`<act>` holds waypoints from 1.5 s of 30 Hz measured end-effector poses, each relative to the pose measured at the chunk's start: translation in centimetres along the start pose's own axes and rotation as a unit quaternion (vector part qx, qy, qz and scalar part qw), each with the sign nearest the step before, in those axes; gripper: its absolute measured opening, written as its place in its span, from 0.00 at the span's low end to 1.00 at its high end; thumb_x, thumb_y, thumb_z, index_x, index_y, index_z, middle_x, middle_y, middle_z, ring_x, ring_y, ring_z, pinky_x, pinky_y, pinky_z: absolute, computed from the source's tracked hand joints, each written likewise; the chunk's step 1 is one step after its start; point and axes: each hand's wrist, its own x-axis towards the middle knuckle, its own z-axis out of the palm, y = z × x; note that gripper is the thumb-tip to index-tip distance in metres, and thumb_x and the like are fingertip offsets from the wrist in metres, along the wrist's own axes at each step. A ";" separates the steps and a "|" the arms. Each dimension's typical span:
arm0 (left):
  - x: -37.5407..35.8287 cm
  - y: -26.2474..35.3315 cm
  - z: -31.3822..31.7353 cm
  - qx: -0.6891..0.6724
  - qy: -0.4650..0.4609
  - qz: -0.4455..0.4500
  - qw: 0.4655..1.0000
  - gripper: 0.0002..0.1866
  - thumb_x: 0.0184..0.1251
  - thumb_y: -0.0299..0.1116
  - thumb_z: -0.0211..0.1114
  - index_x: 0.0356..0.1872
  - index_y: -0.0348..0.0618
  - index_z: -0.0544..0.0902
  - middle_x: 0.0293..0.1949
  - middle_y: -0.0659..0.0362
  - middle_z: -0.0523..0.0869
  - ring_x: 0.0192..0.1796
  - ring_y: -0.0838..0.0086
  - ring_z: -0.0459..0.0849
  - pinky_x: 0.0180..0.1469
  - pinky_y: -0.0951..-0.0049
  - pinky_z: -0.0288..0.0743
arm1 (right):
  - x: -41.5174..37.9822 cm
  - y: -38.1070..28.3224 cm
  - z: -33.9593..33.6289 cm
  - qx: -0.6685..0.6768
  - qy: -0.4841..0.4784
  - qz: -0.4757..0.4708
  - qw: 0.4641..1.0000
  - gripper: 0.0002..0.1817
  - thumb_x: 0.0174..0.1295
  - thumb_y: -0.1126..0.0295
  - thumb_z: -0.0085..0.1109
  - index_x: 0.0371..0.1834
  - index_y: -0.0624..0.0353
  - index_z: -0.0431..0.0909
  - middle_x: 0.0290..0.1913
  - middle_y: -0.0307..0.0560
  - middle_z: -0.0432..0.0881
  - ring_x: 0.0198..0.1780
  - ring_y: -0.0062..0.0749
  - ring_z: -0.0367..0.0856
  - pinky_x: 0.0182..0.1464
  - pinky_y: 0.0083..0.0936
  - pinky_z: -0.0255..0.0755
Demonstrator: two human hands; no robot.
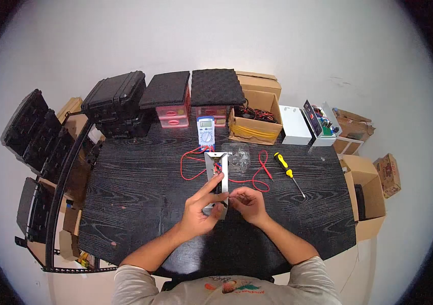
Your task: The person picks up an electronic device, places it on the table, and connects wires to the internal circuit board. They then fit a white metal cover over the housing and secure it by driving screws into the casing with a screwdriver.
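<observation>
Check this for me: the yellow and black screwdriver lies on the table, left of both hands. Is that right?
Not quite, it's the side that is wrong. The head view shows the yellow and black screwdriver on the table, right of both the left hand and right hand.

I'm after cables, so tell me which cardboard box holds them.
The open box on the table, right of the multimeter; only it shows red cables inside.

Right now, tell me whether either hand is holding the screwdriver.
No, the screwdriver lies on the table, apart from both the left hand and the right hand.
</observation>
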 end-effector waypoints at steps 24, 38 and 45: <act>0.1 -0.1 0.2 -0.002 0.008 0.009 1.000 0.15 0.76 0.36 0.67 0.51 0.33 0.89 0.74 0.36 0.75 0.77 0.42 0.73 0.76 0.53 0.68 | 1.3 -4.4 0.0 -0.327 -0.108 -0.077 0.936 0.04 0.72 0.73 0.61 0.43 0.60 0.76 0.35 0.56 0.82 0.37 0.53 0.86 0.39 0.39 0.77; 0.2 -0.1 0.0 0.005 0.004 0.024 1.000 0.14 0.75 0.32 0.67 0.51 0.32 0.89 0.75 0.35 0.74 0.78 0.42 0.72 0.77 0.53 0.67 | 1.0 -5.1 -0.2 -0.374 -0.128 -0.088 0.915 0.13 0.57 0.75 0.66 0.45 0.57 0.77 0.31 0.53 0.82 0.34 0.52 0.86 0.36 0.39 0.79; 0.1 0.0 0.0 0.002 0.001 0.011 1.000 0.14 0.75 0.33 0.67 0.52 0.32 0.89 0.75 0.36 0.74 0.78 0.42 0.72 0.76 0.53 0.68 | 0.9 -5.6 0.4 -0.356 -0.098 -0.096 0.924 0.13 0.56 0.80 0.64 0.46 0.59 0.79 0.26 0.45 0.78 0.24 0.29 0.78 0.31 0.29 0.74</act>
